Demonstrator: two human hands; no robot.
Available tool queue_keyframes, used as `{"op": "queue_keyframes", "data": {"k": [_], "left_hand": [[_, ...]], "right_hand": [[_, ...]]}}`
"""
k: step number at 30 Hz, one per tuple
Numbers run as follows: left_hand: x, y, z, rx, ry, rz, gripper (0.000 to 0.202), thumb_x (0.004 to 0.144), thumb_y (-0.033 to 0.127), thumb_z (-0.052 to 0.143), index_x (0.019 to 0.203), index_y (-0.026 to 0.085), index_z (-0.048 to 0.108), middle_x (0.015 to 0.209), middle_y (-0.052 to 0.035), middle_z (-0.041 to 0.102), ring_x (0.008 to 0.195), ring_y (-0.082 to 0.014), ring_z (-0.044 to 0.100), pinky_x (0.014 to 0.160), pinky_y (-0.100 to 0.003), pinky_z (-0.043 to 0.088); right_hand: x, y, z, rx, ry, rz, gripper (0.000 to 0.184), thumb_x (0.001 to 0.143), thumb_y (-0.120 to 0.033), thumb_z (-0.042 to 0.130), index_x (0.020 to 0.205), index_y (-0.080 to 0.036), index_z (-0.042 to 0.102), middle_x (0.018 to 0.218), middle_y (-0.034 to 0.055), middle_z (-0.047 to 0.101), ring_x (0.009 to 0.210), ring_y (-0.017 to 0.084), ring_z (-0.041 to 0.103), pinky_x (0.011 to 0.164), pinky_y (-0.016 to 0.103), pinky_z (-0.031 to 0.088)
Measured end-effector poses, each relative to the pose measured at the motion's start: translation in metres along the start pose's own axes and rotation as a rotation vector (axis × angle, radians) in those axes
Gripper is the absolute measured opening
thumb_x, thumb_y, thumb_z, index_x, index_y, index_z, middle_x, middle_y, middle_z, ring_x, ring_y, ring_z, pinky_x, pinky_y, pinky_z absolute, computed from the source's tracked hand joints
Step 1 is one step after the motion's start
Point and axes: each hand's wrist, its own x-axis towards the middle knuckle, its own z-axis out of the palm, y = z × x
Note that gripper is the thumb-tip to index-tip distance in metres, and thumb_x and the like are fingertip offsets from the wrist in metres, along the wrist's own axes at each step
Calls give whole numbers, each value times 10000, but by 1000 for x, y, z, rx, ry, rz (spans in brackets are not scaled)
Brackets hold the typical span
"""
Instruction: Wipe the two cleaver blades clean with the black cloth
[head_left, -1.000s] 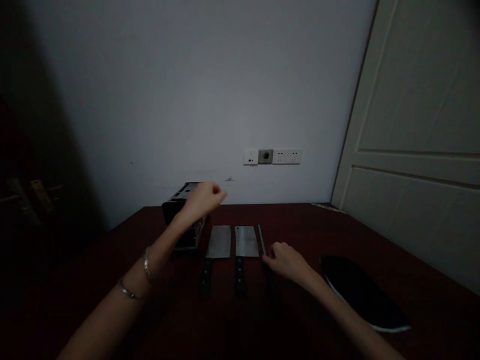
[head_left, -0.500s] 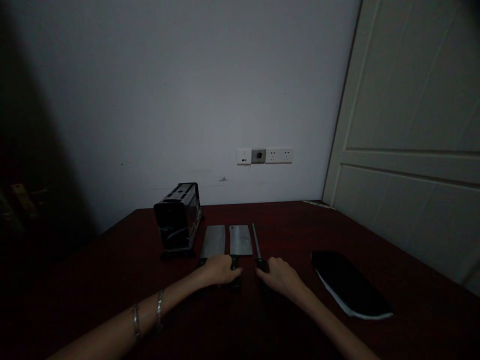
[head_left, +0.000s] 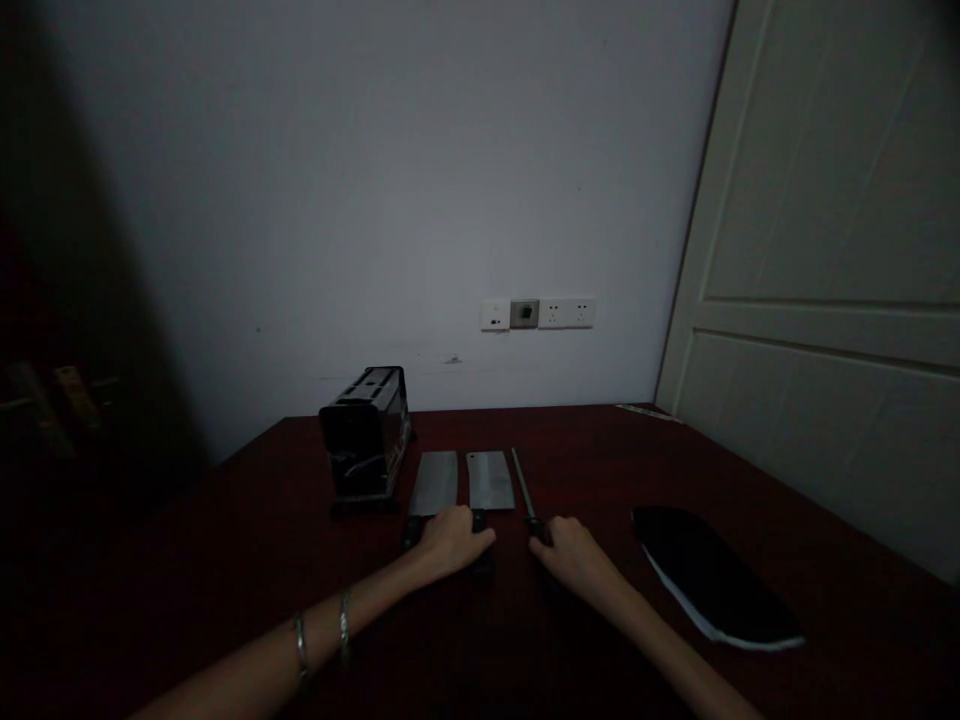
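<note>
Two cleavers lie side by side on the dark red table (head_left: pixel 600 470), blades pointing away from me. My left hand (head_left: pixel 452 540) is closed around the black handle of the right cleaver (head_left: pixel 490 482). The left cleaver (head_left: pixel 435 483) has its dark handle partly behind that hand. Just to the right, a thin sharpening steel (head_left: pixel 523 482) lies at a slight slant. Its black handle is in my right hand (head_left: pixel 574 550), whose fingers are wrapped round it and mostly hidden. Two bracelets circle my left wrist.
A black knife block (head_left: pixel 356 445) with slots in its top stands left of the cleavers. On the right lies a flat dark piece with a white edge (head_left: pixel 712 575), its kind unclear. Behind the table is a wall with sockets (head_left: pixel 566 313); a pale door (head_left: pixel 825 300) borders the right.
The whole view has shifted slightly, so everything sits a little further right. The sharpening steel's handle end has swung a bit right with my right hand. My left hand stays at the cleaver handle.
</note>
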Motion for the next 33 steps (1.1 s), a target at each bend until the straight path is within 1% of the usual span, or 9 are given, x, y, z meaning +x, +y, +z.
{"op": "queue_keyframes", "data": {"k": [6,10,15,19,24,27,30,31,33], "left_hand": [[3,6,1,56,30,40,457,747,447,377,814,94,661,820,-170,667,783,-273,630,615,-322,452],[3,16,-1,61,35,58,449,752,434,380,824,95,665,840,-167,669,805,-275,629,646,-330,459],[2,29,-2,86,24,66,453,761,427,383,872,86,661,894,-180,662,865,-287,616,704,-351,462],[2,32,-1,100,15,68,453,765,434,382,869,93,661,901,-178,662,862,-283,619,706,-352,465],[5,30,2,106,18,84,447,752,460,406,848,106,661,868,-163,670,822,-281,629,649,-334,471],[3,29,1,111,31,86,548,777,555,333,813,119,663,850,-167,668,814,-280,629,666,-347,463],[-5,21,-7,124,58,107,656,825,570,173,786,134,662,826,-166,665,812,-276,627,688,-364,454],[-8,16,-12,145,76,114,649,832,554,165,795,136,660,832,-165,664,817,-277,625,690,-367,453],[-15,2,-22,212,92,114,594,821,542,228,822,132,657,851,-167,660,824,-289,621,691,-375,454]], "right_hand": [[0,17,-5,11,5,7,289,810,-322,455,762,-95,628,833,181,658,788,259,634,615,280,401],[1,28,-5,27,19,2,277,812,-318,456,732,-114,625,809,160,664,771,245,641,594,266,390],[1,29,-6,27,23,7,280,806,-322,467,723,-107,626,804,178,666,774,255,643,600,271,390],[0,29,-7,35,2,12,288,802,-331,460,720,-111,627,797,174,668,761,260,645,586,277,388],[2,33,-3,-11,40,15,301,801,-338,447,755,-100,624,827,181,657,789,266,633,617,289,396],[4,36,0,2,21,32,303,793,-356,458,762,-105,625,827,175,656,759,251,634,594,278,394],[4,37,-1,32,32,49,300,782,-374,478,740,-112,619,795,159,659,735,240,636,576,266,387],[4,38,-2,50,33,49,310,785,-387,475,722,-117,615,774,150,660,719,237,637,563,262,382],[3,38,-2,89,31,36,353,798,-426,453,677,-130,603,723,133,659,678,229,637,531,259,367]]}}
